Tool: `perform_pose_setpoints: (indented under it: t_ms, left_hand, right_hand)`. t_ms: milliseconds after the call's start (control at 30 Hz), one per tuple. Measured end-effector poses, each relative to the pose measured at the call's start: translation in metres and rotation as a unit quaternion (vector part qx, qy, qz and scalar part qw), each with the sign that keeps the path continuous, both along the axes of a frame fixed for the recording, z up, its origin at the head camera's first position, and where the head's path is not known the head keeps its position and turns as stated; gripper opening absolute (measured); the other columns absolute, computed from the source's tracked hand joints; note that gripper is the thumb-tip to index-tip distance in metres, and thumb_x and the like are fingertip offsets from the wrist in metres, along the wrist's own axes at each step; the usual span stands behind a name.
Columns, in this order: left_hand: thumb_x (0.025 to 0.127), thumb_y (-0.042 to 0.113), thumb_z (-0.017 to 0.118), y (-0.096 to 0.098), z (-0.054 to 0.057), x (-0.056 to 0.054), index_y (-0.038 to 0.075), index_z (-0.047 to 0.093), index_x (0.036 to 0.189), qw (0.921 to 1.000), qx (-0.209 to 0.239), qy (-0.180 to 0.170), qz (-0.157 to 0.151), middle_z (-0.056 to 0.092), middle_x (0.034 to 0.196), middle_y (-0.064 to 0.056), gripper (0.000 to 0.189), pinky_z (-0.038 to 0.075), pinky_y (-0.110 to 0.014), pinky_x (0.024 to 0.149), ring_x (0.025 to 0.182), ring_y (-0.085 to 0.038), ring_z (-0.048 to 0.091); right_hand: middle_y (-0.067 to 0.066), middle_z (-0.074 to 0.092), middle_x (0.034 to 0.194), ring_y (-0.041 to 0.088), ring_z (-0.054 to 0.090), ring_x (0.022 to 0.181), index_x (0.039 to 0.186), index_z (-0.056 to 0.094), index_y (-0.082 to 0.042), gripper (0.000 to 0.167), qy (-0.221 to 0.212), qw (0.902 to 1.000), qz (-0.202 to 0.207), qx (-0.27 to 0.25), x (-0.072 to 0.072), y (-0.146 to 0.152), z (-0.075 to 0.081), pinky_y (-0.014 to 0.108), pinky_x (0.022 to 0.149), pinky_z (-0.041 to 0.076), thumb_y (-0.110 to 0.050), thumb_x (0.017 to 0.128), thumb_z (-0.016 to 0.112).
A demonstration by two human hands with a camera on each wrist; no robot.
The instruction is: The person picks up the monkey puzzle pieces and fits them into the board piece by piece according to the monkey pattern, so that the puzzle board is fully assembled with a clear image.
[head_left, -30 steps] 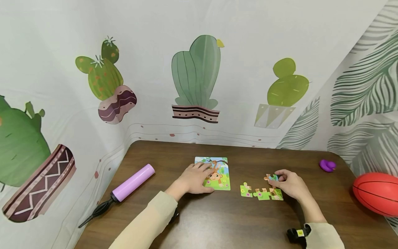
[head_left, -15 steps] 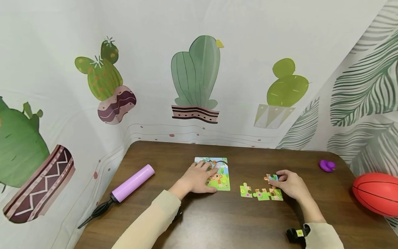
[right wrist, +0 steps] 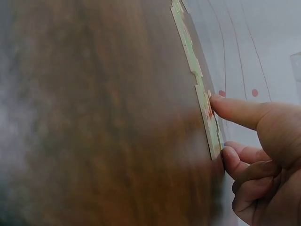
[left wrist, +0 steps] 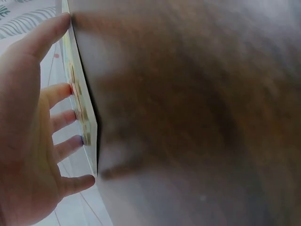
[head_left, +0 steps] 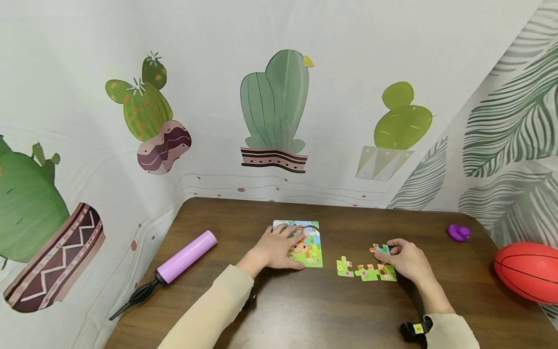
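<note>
Two puzzle pieces (head_left: 369,275) on the bench (head_left: 331,315) look joined; the nine-o'clock piece (head_left: 344,269) seems unjoined. Right fingers (right wrist: 240,109) pinch the twelve-o'clock piece (head_left: 382,249) — seating unclear; left fingers (left wrist: 61,119), spread, touch the picture board (head_left: 313,254).

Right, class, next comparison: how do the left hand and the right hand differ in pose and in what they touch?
The left hand has its fingers spread apart, while the right hand has several curled in. The left hand rests across the board, while the right hand pinches a piece off the board. Both hands are bare, and both come out of pale sleeves.
</note>
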State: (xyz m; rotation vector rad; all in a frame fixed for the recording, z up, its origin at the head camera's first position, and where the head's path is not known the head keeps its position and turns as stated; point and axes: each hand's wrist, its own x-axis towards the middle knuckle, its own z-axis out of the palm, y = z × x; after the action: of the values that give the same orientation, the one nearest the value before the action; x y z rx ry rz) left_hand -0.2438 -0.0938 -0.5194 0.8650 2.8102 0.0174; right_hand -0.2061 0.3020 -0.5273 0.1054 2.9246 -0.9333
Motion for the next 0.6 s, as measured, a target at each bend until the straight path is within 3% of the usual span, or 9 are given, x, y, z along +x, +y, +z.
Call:
perform_pose_setpoints:
  t_ms: [333, 600]
  left_hand:
    - [0.086, 0.085, 0.053, -0.0013, -0.0005, -0.0003, 0.036, 0.025, 0.166, 0.9999, 0.007, -0.009, 0.002, 0.018, 0.171, 0.005, 0.098, 0.028, -0.064, 0.116, 0.155, -0.026, 0.020]
    - [0.086, 0.085, 0.054, -0.0017, 0.0009, -0.0006, 0.036, 0.026, 0.166, 1.0000, 0.002, -0.005, -0.002, 0.021, 0.170, 0.006, 0.098, 0.030, -0.063, 0.115, 0.153, -0.024, 0.022]
  right_hand:
    - [0.011, 0.065, 0.102, 0.025, 0.059, 0.085, 0.125, 0.064, 0.007, 0.071, -0.032, 0.9995, 0.003, -0.003, -0.0027, -0.0005, 0.0061, 0.037, 0.069, 0.045, -0.049, 0.086, 0.083]
    - [0.015, 0.065, 0.109, 0.028, 0.062, 0.091, 0.127, 0.060, 0.006, 0.068, -0.026, 0.9996, 0.012, -0.006, -0.0031, -0.0003, 0.0049, 0.040, 0.074, 0.048, -0.046, 0.088, 0.082]
